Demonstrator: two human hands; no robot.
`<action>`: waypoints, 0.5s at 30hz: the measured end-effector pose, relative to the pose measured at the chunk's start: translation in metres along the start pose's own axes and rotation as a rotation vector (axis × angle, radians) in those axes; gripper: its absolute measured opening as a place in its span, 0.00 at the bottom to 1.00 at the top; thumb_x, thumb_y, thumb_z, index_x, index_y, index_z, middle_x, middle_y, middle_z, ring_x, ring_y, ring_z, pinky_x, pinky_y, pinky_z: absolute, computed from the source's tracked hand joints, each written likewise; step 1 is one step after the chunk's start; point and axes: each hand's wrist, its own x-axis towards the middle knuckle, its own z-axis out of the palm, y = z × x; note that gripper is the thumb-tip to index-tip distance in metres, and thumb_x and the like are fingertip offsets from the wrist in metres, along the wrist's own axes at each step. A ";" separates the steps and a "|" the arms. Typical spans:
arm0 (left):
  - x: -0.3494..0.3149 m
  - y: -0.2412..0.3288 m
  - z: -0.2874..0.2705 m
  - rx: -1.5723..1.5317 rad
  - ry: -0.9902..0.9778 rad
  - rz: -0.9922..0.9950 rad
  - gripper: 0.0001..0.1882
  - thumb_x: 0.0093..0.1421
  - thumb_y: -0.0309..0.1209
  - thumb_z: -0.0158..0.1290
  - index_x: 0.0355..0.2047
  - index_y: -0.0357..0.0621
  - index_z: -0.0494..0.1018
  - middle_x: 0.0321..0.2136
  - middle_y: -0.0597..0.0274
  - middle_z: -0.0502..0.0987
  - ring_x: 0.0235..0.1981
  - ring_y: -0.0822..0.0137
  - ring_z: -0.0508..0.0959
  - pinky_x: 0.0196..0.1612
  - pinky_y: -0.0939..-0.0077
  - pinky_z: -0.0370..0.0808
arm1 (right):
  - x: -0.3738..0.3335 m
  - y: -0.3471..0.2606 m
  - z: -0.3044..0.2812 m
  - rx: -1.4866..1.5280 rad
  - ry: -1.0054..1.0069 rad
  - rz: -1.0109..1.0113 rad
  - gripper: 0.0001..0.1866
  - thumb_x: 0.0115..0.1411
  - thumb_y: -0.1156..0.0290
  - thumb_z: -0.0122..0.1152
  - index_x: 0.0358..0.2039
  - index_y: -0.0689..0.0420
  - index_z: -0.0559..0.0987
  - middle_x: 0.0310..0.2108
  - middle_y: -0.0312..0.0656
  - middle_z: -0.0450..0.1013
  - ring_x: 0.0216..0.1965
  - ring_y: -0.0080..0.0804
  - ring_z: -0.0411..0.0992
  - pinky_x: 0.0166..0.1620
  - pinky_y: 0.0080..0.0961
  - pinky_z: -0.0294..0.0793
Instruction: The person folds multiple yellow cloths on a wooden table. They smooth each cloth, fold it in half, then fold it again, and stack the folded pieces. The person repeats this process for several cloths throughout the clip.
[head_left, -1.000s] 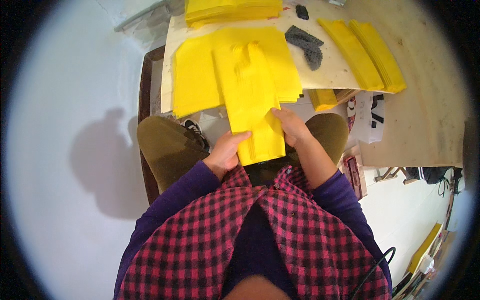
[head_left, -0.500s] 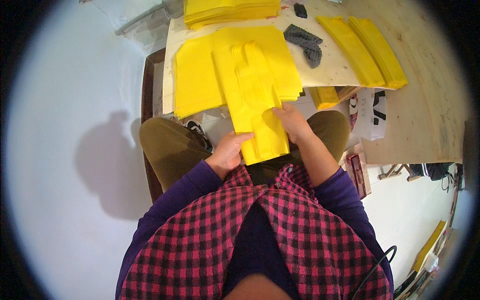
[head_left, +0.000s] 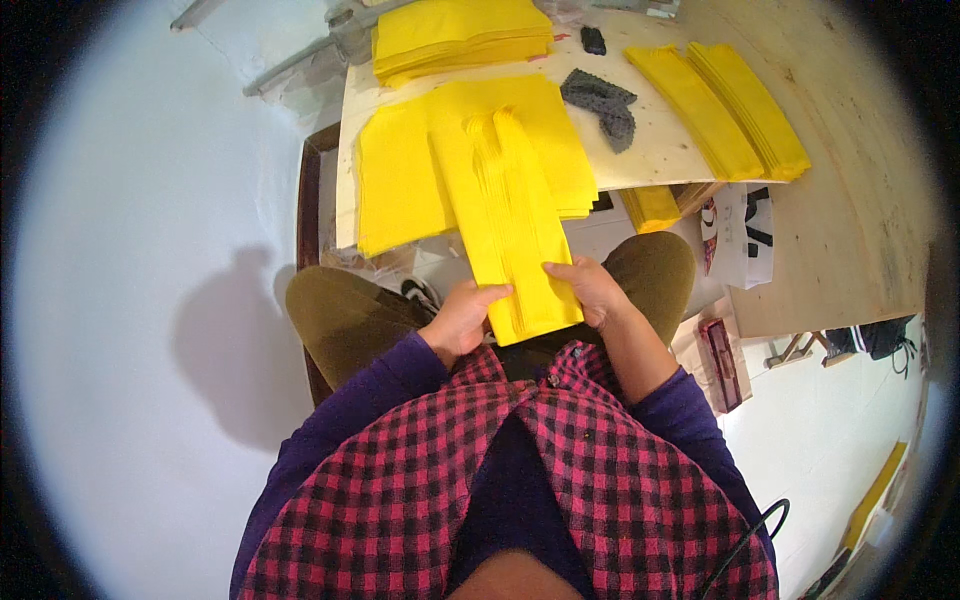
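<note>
A long bundle of yellow cloth sheets (head_left: 518, 250), folded lengthwise, reaches from the table over its front edge toward my body. Its near end hangs above my lap. My left hand (head_left: 463, 316) grips the left edge of that end, thumb on top and fingers out of sight underneath. On the opposite edge, slightly higher, my right hand (head_left: 593, 288) holds it the same way. Under the bundle's far part lie flat yellow sheets (head_left: 395, 180), fanned out on the table.
Behind is a thick yellow stack (head_left: 460, 35). A dark grey knitted cloth (head_left: 602, 105) and a small black object (head_left: 593, 40) lie on the wooden table (head_left: 655, 155). Two narrow folded yellow bundles (head_left: 700, 115) rest at the right. A white printed bag (head_left: 745, 235) hangs below.
My right hand has slid down along the bundle's right edge toward the near end. The bundle's folded sides look drawn closer together. The whole view has shifted slightly.
</note>
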 end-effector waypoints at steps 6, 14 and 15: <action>-0.012 0.023 -0.012 0.624 0.432 0.190 0.23 0.64 0.48 0.48 0.21 0.42 0.69 0.11 0.66 0.68 0.10 0.74 0.66 0.16 0.82 0.65 | 0.002 -0.001 -0.007 -0.112 0.080 -0.019 0.16 0.62 0.75 0.50 0.49 0.68 0.71 0.41 0.48 0.75 0.37 0.36 0.77 0.40 0.30 0.77; 0.083 0.089 0.041 1.370 -0.054 1.061 0.22 0.64 0.41 0.45 0.50 0.36 0.68 0.52 0.47 0.69 0.56 0.49 0.66 0.59 0.59 0.60 | 0.002 0.004 -0.007 -0.141 0.113 -0.086 0.15 0.62 0.75 0.51 0.48 0.67 0.72 0.38 0.43 0.75 0.34 0.30 0.76 0.38 0.27 0.77; 0.102 0.094 0.048 1.547 -0.051 1.053 0.26 0.65 0.43 0.43 0.56 0.37 0.65 0.58 0.47 0.64 0.62 0.50 0.60 0.64 0.56 0.53 | 0.003 0.004 -0.007 -0.140 0.115 -0.070 0.15 0.62 0.75 0.51 0.48 0.67 0.72 0.38 0.43 0.75 0.34 0.31 0.76 0.38 0.27 0.77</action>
